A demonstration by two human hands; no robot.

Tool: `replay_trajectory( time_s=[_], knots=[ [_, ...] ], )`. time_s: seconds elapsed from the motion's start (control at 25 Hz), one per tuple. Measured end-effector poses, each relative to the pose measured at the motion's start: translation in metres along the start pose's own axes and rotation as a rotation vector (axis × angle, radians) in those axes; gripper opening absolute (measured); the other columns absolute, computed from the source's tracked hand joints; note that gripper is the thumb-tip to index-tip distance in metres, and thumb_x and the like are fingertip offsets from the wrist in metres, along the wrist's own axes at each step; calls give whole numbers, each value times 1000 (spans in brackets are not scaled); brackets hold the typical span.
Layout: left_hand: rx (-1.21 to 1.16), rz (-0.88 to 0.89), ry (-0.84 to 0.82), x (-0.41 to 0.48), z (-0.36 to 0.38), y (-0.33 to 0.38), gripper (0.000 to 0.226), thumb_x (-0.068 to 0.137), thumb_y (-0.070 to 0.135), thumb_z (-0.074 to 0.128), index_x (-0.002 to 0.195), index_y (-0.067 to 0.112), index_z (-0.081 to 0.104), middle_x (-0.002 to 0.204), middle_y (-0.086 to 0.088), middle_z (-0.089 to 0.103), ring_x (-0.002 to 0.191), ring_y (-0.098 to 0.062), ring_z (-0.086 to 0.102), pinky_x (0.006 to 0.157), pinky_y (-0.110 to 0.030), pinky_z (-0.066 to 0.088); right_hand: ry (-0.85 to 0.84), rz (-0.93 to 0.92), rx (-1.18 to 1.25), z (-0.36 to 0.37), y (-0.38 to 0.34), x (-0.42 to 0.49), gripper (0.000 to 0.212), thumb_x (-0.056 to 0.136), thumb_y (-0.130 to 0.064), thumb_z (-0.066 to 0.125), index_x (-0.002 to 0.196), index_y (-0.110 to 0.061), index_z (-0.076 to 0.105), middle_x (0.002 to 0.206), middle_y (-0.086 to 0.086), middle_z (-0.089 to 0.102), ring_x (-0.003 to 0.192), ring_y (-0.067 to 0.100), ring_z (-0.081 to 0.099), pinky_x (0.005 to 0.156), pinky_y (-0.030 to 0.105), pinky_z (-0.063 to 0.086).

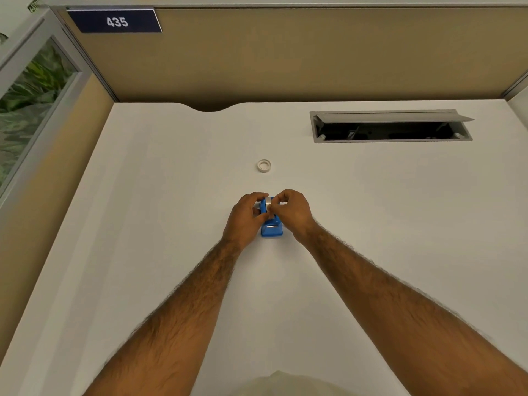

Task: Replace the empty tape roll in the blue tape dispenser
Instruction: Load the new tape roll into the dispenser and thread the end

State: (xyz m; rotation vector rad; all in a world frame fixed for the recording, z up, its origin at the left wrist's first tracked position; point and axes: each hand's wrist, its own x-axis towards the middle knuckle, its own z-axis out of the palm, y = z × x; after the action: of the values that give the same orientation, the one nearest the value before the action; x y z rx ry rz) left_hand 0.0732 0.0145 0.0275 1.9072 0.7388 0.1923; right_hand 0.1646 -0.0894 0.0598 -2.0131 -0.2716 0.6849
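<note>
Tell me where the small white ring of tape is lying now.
In the head view, the white ring lies flat on the desk, beyond the blue dispenser and both hands, untouched.

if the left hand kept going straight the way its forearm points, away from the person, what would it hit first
Probably the small white ring lying alone on the desk beyond the blue tape dispenser that the left hand holds; depth is hard to judge.

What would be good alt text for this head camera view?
Two bare hands, left hand and right hand, work a tape roll into a blue tape dispenser on a white desk. A small empty ring lies farther back.
</note>
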Motion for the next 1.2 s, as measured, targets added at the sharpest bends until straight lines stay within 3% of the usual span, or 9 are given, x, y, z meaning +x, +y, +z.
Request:
replay_trajectory(
  time_s=[0.2,0.4,0.56,0.68,0.76,0.84,0.96,1.08,1.2],
  knots=[
    [80,6,6,2,7,-3,47,81,18,79,119,30,54,124,5,60,96,-12,64,81,-21,49,21,5,-48,0,-10,9,9,84,-14,66,80,-10,60,78,4,64,61,11,54,55,23,46],
    [69,-23,-18,2,3,-4,56,78,23,81,125,32,53,124,11,56,89,-4,64,78,-15,45,14,36,-39,0,-15,16,10,86,-14,66,79,-10,60,75,3,62,61,13,52,54,23,44],
    [40,-7,-22,0,0,-6,53,81,19,78,128,29,55,131,8,57,85,3,62,71,-7,44,12,-21,-47,-2,-9,10,5,89,-12,64,89,-7,64,90,7,67,76,17,60,65,25,52],
    [35,6,-14,1,0,-4,48,82,20,78,124,29,56,126,6,60,89,-4,64,78,-15,49,-5,-111,-47,-6,-4,4,6,86,-10,65,92,-11,67,99,2,67,93,18,62,79,31,54],
    [19,15,-18,1,0,-2,47,81,22,79,121,30,57,123,7,61,91,-6,66,81,-22,54,-40,-132,-49,-7,-2,-1,14,80,-10,70,93,-15,65,104,1,65,95,18,61,75,25,52],
    [8,16,-19,0,-2,-2,47,80,24,80,121,31,57,122,10,61,90,-3,66,77,-19,53,-79,-143,-95,-8,0,-1,28,73,-10,77,97,-18,63,110,1,60,97,16,57,68,17,44],
    [12,-2,-13,0,-2,-1,48,81,22,79,123,30,57,122,11,60,88,0,64,74,-12,49,-113,-159,-181,-9,2,2,40,69,-14,83,103,-20,62,117,2,56,100,16,55,72,19,43],
    [25,-3,-14,0,-1,-2,46,83,17,77,122,31,57,121,10,60,93,-7,65,75,-10,48,-96,-201,-273,-8,2,6,33,74,-15,79,103,-20,62,119,2,57,101,17,55,76,22,42],
    [45,9,-18,1,-1,-2,44,84,19,76,118,36,56,121,11,60,89,-1,65,78,-15,51,-87,-232,-327,-7,-3,10,22,81,-16,73,101,-17,64,119,4,58,99,17,55,76,22,42]
  ],
)
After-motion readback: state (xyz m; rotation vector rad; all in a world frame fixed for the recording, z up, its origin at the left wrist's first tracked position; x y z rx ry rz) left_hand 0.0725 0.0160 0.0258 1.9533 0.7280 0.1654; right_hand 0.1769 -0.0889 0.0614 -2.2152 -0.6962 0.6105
